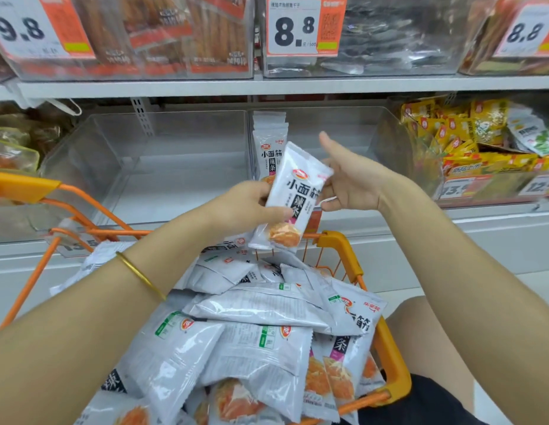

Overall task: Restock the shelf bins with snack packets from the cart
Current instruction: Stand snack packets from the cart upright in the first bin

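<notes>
Two tiers of shelf (267, 87) fill the view ahead, lined with clear bins. Below and close to me, the orange cart (337, 243) is heaped with white snack packets (251, 308) lying every way. On the lower tier, the middle bin (343, 127) has a few of the same packets (268, 145) standing upright against its left wall. Above the cart's far rim is one tilted packet (297, 194), printed face toward me. My left grip (251, 207) is curled round its left edge with the thumb across the front. My right grip (349, 182) rests loosely against its right edge, thumb raised clear of it. A thin gold bangle (141, 276) circles my left forearm.
</notes>
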`<action>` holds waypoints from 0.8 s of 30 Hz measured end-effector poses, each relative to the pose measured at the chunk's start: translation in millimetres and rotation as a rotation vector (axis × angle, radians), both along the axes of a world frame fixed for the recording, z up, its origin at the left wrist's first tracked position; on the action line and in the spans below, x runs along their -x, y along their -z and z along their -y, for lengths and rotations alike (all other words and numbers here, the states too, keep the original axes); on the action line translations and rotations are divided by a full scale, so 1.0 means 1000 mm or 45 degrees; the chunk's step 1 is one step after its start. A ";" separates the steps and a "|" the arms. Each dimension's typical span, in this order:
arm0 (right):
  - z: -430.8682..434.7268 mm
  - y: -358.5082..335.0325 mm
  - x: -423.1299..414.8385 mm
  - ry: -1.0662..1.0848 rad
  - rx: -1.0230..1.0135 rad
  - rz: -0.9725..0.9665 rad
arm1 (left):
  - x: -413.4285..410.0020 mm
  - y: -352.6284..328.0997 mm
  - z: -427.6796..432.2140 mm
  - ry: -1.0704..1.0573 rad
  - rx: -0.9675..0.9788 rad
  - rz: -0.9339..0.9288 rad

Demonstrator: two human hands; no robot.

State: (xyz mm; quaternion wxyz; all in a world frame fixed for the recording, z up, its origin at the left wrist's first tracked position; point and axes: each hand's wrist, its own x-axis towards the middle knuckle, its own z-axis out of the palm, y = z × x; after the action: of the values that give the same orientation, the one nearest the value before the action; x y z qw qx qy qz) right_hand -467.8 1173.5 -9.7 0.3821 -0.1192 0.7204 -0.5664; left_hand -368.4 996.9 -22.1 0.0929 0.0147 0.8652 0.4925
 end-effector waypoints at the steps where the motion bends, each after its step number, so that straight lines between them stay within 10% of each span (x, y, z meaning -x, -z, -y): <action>1: -0.001 0.003 0.000 0.001 0.043 0.005 | 0.002 0.000 0.000 -0.050 -0.130 0.030; 5: 0.002 0.020 -0.009 -0.113 0.142 -0.013 | 0.007 0.002 -0.002 -0.212 -0.438 0.156; 13: 0.016 0.017 0.002 -0.057 0.216 0.091 | 0.022 -0.009 0.003 -0.220 -0.276 0.058; 19: 0.036 0.011 0.046 0.458 0.157 -0.092 | 0.042 -0.015 0.022 -0.433 0.461 -0.399; 24: 0.071 0.046 0.074 0.428 -0.270 -0.461 | 0.050 -0.004 0.034 -0.053 0.840 -0.229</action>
State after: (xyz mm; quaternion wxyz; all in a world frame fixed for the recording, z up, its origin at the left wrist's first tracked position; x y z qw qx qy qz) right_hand -541.9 1102.1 -56.1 0.1578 -0.0566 0.8419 -0.5129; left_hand -418.7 963.3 -18.3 0.0058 0.0095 0.9827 0.1848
